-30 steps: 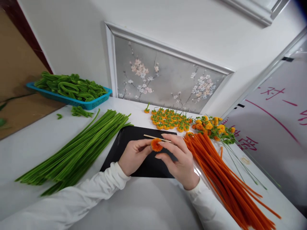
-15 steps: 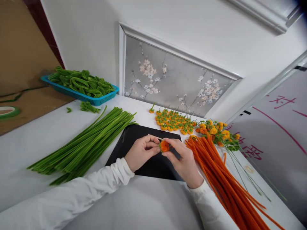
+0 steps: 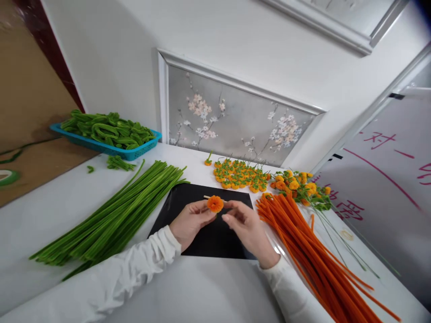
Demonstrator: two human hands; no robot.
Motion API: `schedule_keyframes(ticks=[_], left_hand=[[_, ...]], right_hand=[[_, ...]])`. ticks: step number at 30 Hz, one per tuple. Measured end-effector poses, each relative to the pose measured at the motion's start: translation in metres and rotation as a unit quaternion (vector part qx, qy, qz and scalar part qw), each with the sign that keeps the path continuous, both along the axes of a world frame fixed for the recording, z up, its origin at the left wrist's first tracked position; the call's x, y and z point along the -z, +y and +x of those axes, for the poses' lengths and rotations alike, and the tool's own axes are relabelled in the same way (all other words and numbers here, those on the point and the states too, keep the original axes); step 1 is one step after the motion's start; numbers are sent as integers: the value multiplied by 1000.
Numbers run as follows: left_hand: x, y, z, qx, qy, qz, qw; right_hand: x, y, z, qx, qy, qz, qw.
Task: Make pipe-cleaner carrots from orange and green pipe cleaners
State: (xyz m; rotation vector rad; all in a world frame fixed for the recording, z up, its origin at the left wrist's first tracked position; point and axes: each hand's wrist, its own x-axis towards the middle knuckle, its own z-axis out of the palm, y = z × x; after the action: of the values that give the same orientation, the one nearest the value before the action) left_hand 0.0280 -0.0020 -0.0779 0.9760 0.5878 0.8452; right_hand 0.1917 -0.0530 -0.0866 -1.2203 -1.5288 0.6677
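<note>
My left hand (image 3: 190,223) pinches an orange chenille-stem flower (image 3: 215,204), its ruffled face turned toward me. Behind the flower runs a thin pale stick (image 3: 206,197), reaching to the index fingertip of my right hand (image 3: 247,229). That hand's fingers are curled and seem to hold the stick's right end, with the thumb a little apart; the exact grip is hidden. Both hands are above a black mat (image 3: 208,244). Orange chenille stems (image 3: 303,242) lie in a bundle beside my right hand, and green chenille stems (image 3: 111,215) lie to the left.
Behind the mat stand rows of small orange-yellow flowers (image 3: 239,175) with green backs. A pile of stemmed flowers (image 3: 296,184) is at right. At the back left, a blue basket (image 3: 134,152) holds looped green pieces. Green tape (image 3: 8,177) lies on cardboard at far left.
The orange flower has moved left and turned its face toward me. My right hand has let go of it, and my left fingers now hold it. The camera view has shifted slightly.
</note>
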Motion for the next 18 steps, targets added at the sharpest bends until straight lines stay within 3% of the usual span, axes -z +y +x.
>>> schedule_keyframes(ticks=[3, 7, 13, 18], left_hand=[[-2, -3, 1, 15, -39, -31, 999], [-2, -4, 2, 43, -41, -20, 998], [-17, 9, -10, 53, -9, 9, 998], [-25, 12, -14, 78, 46, 29, 995]], right_hand=[[6, 1, -14, -42, -5, -29, 999], [4, -1, -24, -29, -9, -10, 999], [7, 5, -7, -33, 23, -23, 999], [9, 6, -2, -55, -40, -21, 997]])
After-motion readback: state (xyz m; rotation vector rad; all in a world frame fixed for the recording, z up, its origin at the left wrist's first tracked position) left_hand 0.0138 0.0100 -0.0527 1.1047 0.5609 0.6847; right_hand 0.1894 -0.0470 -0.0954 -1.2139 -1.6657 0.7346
